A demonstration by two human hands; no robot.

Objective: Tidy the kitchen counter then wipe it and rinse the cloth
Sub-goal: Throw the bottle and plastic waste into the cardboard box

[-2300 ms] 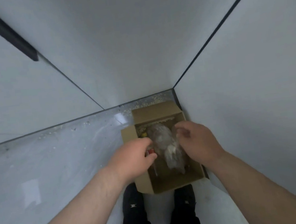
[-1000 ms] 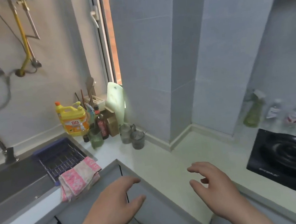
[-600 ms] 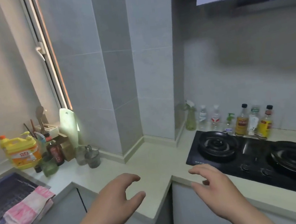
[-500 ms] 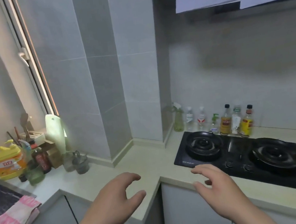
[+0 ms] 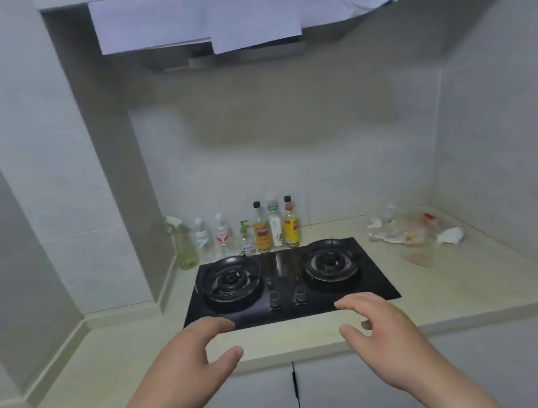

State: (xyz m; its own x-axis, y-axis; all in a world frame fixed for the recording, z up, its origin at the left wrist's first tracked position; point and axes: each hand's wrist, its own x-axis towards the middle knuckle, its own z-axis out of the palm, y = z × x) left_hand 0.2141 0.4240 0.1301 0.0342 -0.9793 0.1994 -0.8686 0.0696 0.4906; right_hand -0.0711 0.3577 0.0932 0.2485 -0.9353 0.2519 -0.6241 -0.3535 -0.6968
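The pale beige desk (image 5: 442,287) runs along the tiled wall, with a black hob set into it. Crumpled clear plastic wrappers and white scraps (image 5: 411,231) lie scattered on its far right corner. A row of upright bottles (image 5: 257,231) stands behind the hob.

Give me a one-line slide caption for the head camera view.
Both hands, left and right, hover empty over the counter before the stove, with litter at right.
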